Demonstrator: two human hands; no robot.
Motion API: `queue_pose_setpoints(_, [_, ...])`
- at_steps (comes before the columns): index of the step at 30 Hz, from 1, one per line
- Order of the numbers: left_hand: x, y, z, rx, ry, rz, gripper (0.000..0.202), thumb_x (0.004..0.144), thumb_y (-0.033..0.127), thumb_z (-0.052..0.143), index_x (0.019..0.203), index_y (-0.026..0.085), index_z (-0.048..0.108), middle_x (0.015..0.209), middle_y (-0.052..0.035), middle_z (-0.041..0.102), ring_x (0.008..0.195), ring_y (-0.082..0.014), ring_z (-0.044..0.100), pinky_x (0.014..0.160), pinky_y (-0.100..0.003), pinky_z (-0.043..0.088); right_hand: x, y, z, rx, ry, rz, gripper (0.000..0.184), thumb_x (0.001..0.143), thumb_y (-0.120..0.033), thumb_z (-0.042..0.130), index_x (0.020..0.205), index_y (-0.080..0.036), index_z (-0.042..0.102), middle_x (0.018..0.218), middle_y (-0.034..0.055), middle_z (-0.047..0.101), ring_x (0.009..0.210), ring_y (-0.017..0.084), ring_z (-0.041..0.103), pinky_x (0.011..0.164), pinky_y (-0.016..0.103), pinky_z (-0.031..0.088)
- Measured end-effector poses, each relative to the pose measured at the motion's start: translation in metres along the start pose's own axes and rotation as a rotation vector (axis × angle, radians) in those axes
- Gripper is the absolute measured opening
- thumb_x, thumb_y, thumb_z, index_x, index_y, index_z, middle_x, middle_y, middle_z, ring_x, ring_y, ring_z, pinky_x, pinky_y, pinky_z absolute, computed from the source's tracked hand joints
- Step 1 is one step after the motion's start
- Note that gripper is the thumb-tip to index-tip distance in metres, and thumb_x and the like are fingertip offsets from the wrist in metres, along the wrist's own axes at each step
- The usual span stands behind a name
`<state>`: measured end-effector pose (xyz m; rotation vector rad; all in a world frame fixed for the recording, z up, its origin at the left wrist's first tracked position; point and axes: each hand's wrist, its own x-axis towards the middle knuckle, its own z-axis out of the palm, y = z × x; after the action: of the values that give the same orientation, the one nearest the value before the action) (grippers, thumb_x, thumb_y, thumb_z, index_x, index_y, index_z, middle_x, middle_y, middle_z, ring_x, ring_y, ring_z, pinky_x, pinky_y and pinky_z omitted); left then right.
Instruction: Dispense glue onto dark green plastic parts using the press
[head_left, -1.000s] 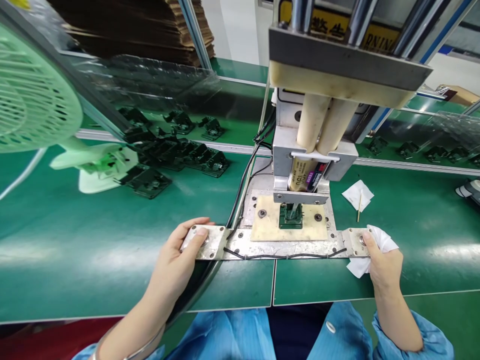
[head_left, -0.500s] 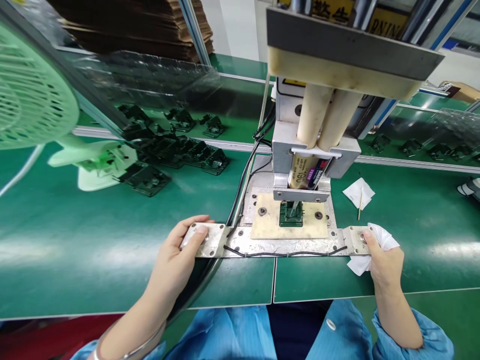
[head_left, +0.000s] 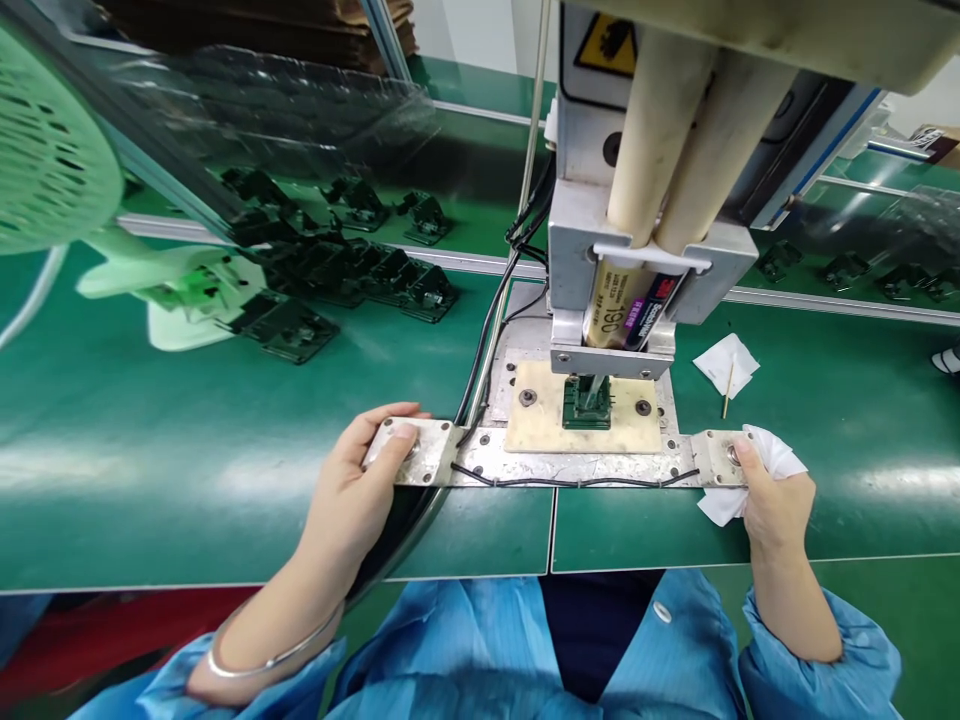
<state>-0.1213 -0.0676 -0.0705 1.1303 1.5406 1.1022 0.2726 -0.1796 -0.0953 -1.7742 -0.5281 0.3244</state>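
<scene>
My left hand (head_left: 358, 490) lies on the left metal button plate (head_left: 411, 452), thumb pressed on its button, fingers spread along the plate's edge. My right hand (head_left: 772, 500) holds a crumpled white cloth (head_left: 780, 465) while its thumb presses the button on the right metal plate (head_left: 718, 458). Between them a steel base (head_left: 570, 468) carries a cream fixture block (head_left: 585, 420) with a small dark green part (head_left: 586, 403) seated under the press head (head_left: 622, 300). The head holds two labelled cartridges and cream cylinders above.
Several black plastic parts (head_left: 330, 280) lie on the green belt at the left, beside a pale green fan (head_left: 52, 170). A white wipe with a thin stick (head_left: 726, 372) lies right of the press. Black cables (head_left: 487, 350) run from the base to the machine.
The view has tilted down and moved closer, so the press looms larger. Both hands stay on their button plates. The press head sits about as low over the green part as before.
</scene>
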Motion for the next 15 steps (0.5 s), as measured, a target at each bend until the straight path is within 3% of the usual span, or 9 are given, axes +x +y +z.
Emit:
queue_pose_setpoints(11, [-0.001, 0.002, 0.002, 0.036, 0.007, -0.007, 0.050, 0.079, 0.059, 0.072, 0.113, 0.023, 0.065, 0.113, -0.0041, 0.071, 0.096, -0.0191, 0.063, 0.083, -0.026, 0.047, 0.002, 0.004, -0.003, -0.008, 0.016, 0.038, 0.054, 0.060, -0.054, 0.090, 0.094, -0.014, 0.079, 0.091, 0.0116, 0.077, 0.084, 0.030, 0.072, 0.068, 0.035, 0.059])
queue_pose_setpoints(15, [-0.005, 0.012, -0.001, 0.257, 0.005, 0.041, 0.045, 0.086, 0.056, 0.060, 0.117, 0.023, 0.064, 0.121, -0.0075, 0.069, 0.106, -0.0272, 0.064, 0.094, -0.038, 0.049, 0.001, 0.003, -0.003, -0.013, 0.012, 0.017, 0.052, 0.061, -0.054, 0.089, 0.093, -0.014, 0.079, 0.091, 0.0113, 0.077, 0.082, 0.030, 0.072, 0.068, 0.036, 0.059])
